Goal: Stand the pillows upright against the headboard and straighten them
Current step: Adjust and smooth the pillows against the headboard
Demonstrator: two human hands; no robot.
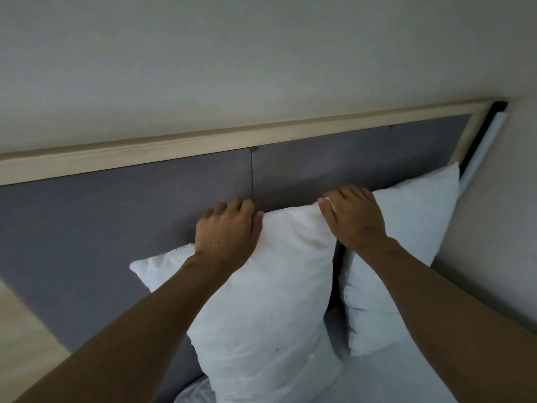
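Two white pillows lean upright against the grey padded headboard [116, 216]. The left pillow [267, 309] stands tilted, its top edge held by both hands. My left hand [228, 231] grips its upper left part, fingers curled over the top edge. My right hand [353, 218] grips its upper right corner. The right pillow [406, 228] stands beside it, close to the side wall, and my right forearm crosses in front of it. A dark gap separates the two pillows.
A light wooden rail [203, 144] caps the headboard, with the pale wall above. A white sheet [377, 379] covers the mattress below the pillows. A side wall [494, 228] closes in on the right. A light wooden surface [23, 338] sits at the lower left.
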